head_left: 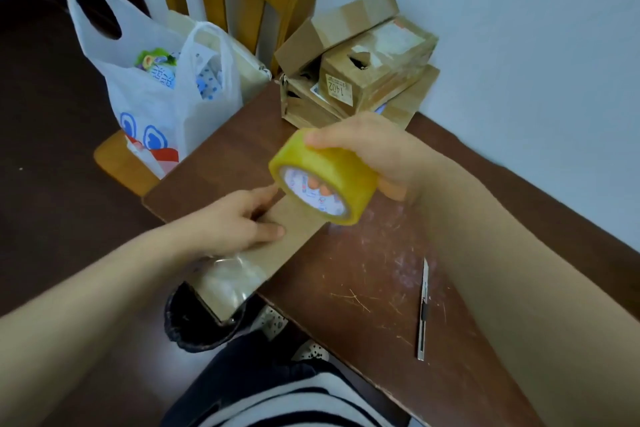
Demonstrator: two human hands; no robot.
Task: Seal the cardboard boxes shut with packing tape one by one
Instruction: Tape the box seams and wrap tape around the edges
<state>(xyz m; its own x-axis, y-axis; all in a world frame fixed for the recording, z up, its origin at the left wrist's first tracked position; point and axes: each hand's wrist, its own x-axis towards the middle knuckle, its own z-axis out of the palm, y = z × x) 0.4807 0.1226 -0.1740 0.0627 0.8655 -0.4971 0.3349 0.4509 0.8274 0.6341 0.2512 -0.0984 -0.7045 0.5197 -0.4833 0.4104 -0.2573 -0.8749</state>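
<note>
Right hand (374, 156) curled round yellow tape roll (329, 166), centre frame. Left hand (239, 218) flat, fingers straight, on cardboard box (284, 244). Plastic bag (145, 104), upper left, holds packets (156, 60). Box stack (363, 73) upper centre.

A pale label (340, 91) on the end of the top box (388, 62), just beyond the right hand (377, 152) gripping the tape roll (325, 166), reads "1402", turned sideways. The finer print beside it is too small to read. The roll's core (304, 198) carries blurred red and blue print. Left of the grip, a packet (162, 74) in the bag (152, 114) shows unreadable blue characters.
</note>
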